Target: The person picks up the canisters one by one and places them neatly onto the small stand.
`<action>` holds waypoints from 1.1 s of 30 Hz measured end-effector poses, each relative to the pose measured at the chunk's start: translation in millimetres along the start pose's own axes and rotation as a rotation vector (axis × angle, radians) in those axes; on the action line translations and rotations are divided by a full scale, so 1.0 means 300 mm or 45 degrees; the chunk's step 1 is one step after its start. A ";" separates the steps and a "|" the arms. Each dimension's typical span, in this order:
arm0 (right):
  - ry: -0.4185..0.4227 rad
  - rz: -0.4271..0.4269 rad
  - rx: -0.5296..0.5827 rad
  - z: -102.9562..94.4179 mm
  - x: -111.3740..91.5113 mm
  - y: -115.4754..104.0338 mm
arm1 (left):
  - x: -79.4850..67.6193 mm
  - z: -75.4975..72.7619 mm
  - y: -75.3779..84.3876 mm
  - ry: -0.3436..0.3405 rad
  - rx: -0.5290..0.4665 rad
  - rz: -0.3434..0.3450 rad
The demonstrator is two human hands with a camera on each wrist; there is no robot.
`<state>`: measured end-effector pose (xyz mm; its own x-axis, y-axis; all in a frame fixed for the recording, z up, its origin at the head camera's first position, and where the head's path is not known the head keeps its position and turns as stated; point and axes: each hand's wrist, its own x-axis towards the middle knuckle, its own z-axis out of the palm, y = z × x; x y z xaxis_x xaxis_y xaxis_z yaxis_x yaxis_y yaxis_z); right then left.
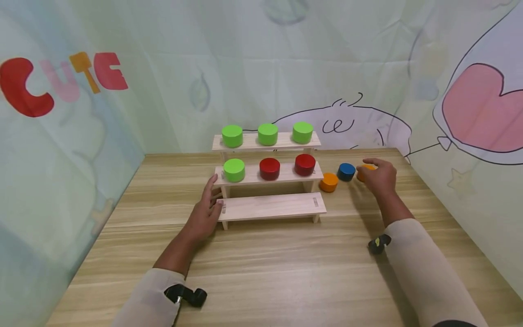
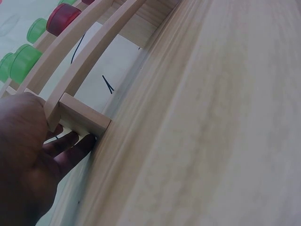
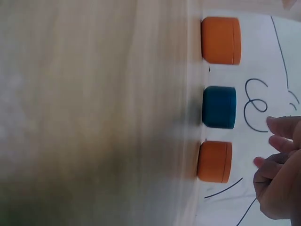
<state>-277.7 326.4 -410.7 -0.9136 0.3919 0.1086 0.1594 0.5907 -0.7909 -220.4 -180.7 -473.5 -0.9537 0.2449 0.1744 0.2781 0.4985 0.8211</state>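
A three-step wooden stand [image 1: 271,206] stands on the table. Along its top step are several green round pieces, among them one at the left [image 1: 232,136]; a green piece [image 1: 234,170] and two red pieces [image 1: 269,169] [image 1: 304,165] sit on the middle step. My left hand [image 1: 204,215] rests against the stand's left end, its fingers extended along the side in the left wrist view. My right hand [image 1: 380,177] hovers by the right orange piece [image 1: 366,173], partly covering it; the right wrist view shows bent fingers [image 3: 277,176] apart from it.
Right of the stand, a blue piece [image 1: 346,172] lies on the table [image 1: 278,272] between the two orange ones, the other orange piece [image 1: 328,182] being close to the stand. A printed curtain [image 1: 163,81] hangs behind and around the table.
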 end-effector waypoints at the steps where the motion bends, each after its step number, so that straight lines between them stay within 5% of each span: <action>1: -0.022 0.024 -0.020 -0.003 0.003 0.001 | -0.001 0.000 0.001 0.000 -0.001 0.000; 7: -0.122 0.127 -0.139 -0.011 0.025 0.006 | -0.003 0.002 -0.001 0.001 -0.005 0.003; 14: -0.140 0.089 -0.272 -0.030 0.058 0.033 | -0.003 0.003 -0.002 0.000 0.006 -0.010; 33: -0.246 0.135 -0.359 -0.043 0.089 0.073 | -0.003 0.000 0.008 0.006 0.015 -0.007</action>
<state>-293.8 358.7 -417.3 -0.9359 0.3371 -0.1024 0.3298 0.7360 -0.5913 -218.9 -179.8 -471.8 -0.9557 0.2381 0.1729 0.2744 0.5094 0.8156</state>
